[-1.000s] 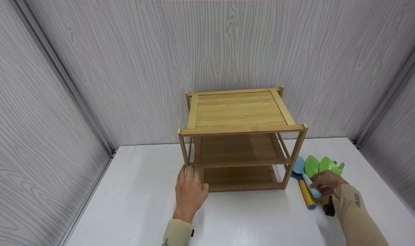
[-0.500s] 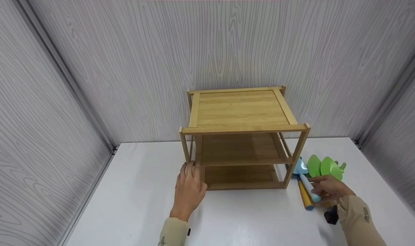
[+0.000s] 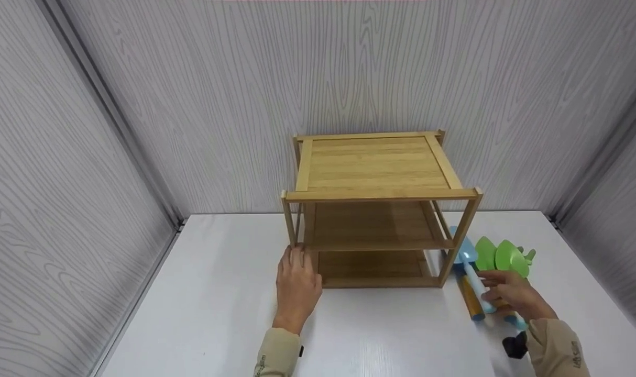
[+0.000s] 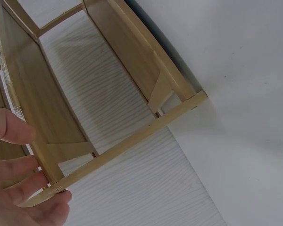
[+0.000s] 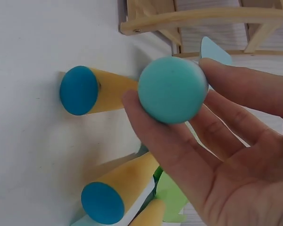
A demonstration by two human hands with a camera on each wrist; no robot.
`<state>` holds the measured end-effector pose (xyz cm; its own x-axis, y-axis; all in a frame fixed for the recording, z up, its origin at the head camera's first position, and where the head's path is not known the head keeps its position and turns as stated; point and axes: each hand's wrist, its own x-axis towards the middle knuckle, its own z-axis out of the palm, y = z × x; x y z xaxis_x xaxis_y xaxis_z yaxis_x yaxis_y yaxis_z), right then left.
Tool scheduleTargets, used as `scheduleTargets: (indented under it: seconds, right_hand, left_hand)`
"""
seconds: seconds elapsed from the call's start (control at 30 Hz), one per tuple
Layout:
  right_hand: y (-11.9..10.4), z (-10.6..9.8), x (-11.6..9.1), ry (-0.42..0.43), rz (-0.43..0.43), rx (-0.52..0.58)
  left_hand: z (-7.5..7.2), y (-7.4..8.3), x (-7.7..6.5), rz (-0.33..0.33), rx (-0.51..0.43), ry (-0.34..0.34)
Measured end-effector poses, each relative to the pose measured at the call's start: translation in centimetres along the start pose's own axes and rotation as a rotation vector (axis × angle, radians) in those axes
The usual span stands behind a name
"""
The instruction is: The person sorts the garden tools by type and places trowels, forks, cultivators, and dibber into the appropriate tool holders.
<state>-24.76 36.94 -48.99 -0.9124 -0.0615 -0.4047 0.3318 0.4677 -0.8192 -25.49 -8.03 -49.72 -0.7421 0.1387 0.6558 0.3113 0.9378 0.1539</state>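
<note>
My right hand (image 3: 514, 293) holds a light blue toy shovel (image 3: 475, 285) by its handle, at the right of the wooden shelf rack. In the right wrist view the handle's round turquoise end (image 5: 172, 89) faces the camera, between thumb and fingers. The shovel's blade points away, beside the rack's front right post. My left hand (image 3: 298, 283) grips the three-tier wooden rack (image 3: 375, 162) at its front left post, near the middle tier. In the left wrist view my thumb lies by the tier's edge and the fingers curl around the post.
Under and beside the shovel lie several toy tools with yellow handles (image 5: 115, 89) and blue ends. Green blades (image 3: 511, 257) lie just beyond my right hand. A white table (image 3: 229, 272) bears everything. Grey wood-grain panels (image 3: 234, 104) stand at the back and sides.
My right hand has drawn slightly back and right with the shovel, whose blade now shows more fully. A light blue end has come into sight under that hand. My left hand stays on the rack.
</note>
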Motion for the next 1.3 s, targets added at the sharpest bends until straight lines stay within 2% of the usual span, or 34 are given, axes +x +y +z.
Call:
scheduleTargets:
  seconds: [0.27,0.43,0.6,1.0,1.3]
  right_hand:
    - [0.4,0.0,-2.1,0.034,-0.007,-0.009]
    - [0.3,-0.1,-2.5,0.051,0.008,0.011]
    - [0.5,-0.1,-3.0,0.087,0.009,0.016]
    - [0.6,0.6,-4.2,0.159,-0.025,0.144]
    - [0.6,1.0,-4.9,0.198,-0.052,0.155]
  left_hand:
    - [0.0,0.4,-0.1,0.019,0.063,0.043]
    - [-0.1,0.4,0.1,0.002,0.034,0.066]
    - [0.0,0.4,0.4,-0.005,0.000,0.069]
    - [0.3,0.1,0.1,-0.021,0.023,0.080]
    - [0.2,0.0,0.2,-0.020,0.024,0.057]
